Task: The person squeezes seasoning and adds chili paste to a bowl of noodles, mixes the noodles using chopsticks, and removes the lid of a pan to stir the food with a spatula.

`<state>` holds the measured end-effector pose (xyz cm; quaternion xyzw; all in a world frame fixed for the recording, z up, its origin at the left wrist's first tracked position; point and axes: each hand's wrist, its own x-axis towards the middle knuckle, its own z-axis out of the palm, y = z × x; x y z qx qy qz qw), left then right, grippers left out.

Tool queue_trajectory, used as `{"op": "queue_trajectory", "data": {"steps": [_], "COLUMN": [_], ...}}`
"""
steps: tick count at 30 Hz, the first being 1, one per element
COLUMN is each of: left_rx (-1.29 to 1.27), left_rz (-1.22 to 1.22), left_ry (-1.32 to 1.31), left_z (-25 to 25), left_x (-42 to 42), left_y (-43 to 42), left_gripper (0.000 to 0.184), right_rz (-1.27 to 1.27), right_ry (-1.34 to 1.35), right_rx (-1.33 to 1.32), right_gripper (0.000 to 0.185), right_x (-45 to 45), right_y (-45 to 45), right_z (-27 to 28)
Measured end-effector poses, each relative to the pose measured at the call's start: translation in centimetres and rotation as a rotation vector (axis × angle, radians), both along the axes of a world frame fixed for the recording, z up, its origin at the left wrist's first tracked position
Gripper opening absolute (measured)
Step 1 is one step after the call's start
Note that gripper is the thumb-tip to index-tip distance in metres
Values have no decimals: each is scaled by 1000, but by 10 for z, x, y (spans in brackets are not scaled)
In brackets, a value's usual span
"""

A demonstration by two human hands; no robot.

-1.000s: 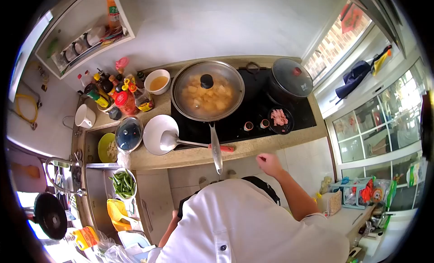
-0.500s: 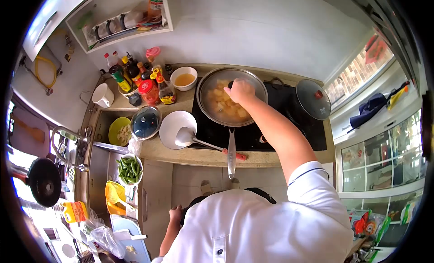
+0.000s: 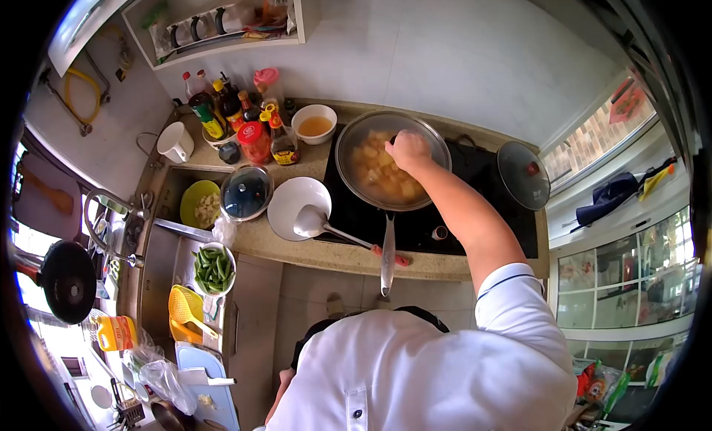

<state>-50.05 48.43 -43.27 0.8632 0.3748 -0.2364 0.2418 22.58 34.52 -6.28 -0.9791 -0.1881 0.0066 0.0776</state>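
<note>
My right hand (image 3: 409,150) is closed round the dark knob of a glass lid (image 3: 374,121) that lies over a steel frying pan (image 3: 388,253). Through the glass, yellowish chunks of food (image 3: 382,168) show in liquid. The pan rests on the black cooktop (image 3: 475,247) with its handle pointing towards me. Low beside my body, only a small part of my left hand (image 3: 285,378) shows, and its fingers are hidden. Left of the pan, a metal spatula (image 3: 311,221) with a red-ended handle leans in a white bowl (image 3: 285,197).
A lidded black pot (image 3: 523,175) stands right of the pan. Bottles (image 3: 284,143), a bowl of yellowish liquid (image 3: 314,126) and another glass lid (image 3: 247,192) crowd the left counter. Green peppers (image 3: 213,269) fill a bowl by the sink; a knife (image 3: 196,377) lies on a cutting board (image 3: 226,401).
The camera view has shifted slightly, so the counter appears a little further right. My right hand stays on the lid knob. My left hand has drawn back and is now mostly hidden.
</note>
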Motion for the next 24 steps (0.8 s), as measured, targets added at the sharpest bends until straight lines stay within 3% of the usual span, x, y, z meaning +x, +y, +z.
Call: {"op": "queue_trajectory", "data": {"steps": [3, 5, 10, 16, 24], "left_rx": [76, 44, 19, 49, -15], "left_rz": [-99, -139, -182, -263, -222], "left_ry": [3, 151, -109, -178, -60], "left_z": [4, 7, 4, 3, -2], "left_x": [10, 18, 21, 27, 34], "left_y": [8, 16, 25, 30, 30], "left_gripper": [35, 40, 47, 51, 44], "right_rz": [-13, -27, -4, 21, 6], "right_ry": [26, 45, 6, -44, -6], "right_rx": [1, -1, 0, 6, 52], "right_gripper": [48, 48, 48, 48, 48], "right_x": [-1, -1, -2, 2, 3], "right_y": [-1, -1, -1, -1, -1], "right_z": [4, 6, 4, -1, -5]}}
